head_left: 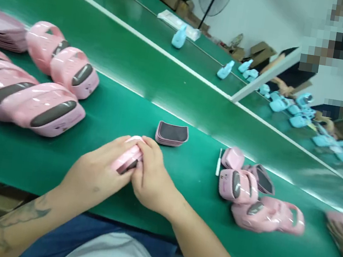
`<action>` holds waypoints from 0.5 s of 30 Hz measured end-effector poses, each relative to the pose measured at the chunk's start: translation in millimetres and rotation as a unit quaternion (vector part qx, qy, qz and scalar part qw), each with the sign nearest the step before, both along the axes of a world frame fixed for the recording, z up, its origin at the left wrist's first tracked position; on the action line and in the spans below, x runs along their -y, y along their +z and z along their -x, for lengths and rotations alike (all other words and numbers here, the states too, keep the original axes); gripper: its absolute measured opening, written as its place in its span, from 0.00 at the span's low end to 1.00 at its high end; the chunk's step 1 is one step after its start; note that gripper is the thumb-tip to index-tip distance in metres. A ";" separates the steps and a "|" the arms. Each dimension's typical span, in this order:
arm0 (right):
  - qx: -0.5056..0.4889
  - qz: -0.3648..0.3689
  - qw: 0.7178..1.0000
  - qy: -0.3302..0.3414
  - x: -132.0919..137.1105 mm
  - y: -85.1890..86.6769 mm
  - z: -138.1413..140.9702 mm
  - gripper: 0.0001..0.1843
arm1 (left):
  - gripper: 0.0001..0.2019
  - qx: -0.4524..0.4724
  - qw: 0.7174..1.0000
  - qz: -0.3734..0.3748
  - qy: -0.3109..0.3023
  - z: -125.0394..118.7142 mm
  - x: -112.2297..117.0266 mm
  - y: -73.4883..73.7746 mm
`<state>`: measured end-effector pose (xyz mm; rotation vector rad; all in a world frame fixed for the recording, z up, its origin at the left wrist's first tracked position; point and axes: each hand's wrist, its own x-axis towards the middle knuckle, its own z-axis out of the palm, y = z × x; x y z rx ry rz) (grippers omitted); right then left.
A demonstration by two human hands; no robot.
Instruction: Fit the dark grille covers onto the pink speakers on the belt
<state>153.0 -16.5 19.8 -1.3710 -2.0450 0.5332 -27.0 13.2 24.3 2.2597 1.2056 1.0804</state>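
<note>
Bright light glares white along the green bench (195, 183), and blur softens the right edge.

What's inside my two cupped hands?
A glossy pink piece with a dark strip shows between your left hand and right hand; their grip covers the rest.

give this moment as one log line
left hand: gripping pink piece | right hand: gripping same piece | beyond hands: dark-topped stack

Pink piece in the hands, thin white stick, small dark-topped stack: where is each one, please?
Pink piece (128, 157): head view, on its glossy pink surface.
White stick (218, 166): head view, on its thicker lower part.
Small stack (173, 133): head view, on its dark top face.
</note>
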 end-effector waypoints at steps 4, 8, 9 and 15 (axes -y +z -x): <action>0.003 0.025 1.000 0.001 -11.7 -3.0 0.7 0.32 | 0.17 0.020 0.999 0.004 0.028 -9.7 0.8 -7.6; 0.017 0.027 0.999 0.027 -8.0 12.8 -0.8 0.32 | 0.20 0.040 0.997 0.005 0.064 -8.7 8.1 -12.3; 0.033 0.033 0.998 0.037 -3.4 19.9 -4.9 0.32 | 0.21 0.028 0.998 0.021 0.057 -4.3 7.5 -12.8; 0.231 0.111 0.924 -0.283 21.6 28.3 -74.1 0.26 | 0.31 -0.061 0.983 0.173 0.005 32.1 -28.5 -8.0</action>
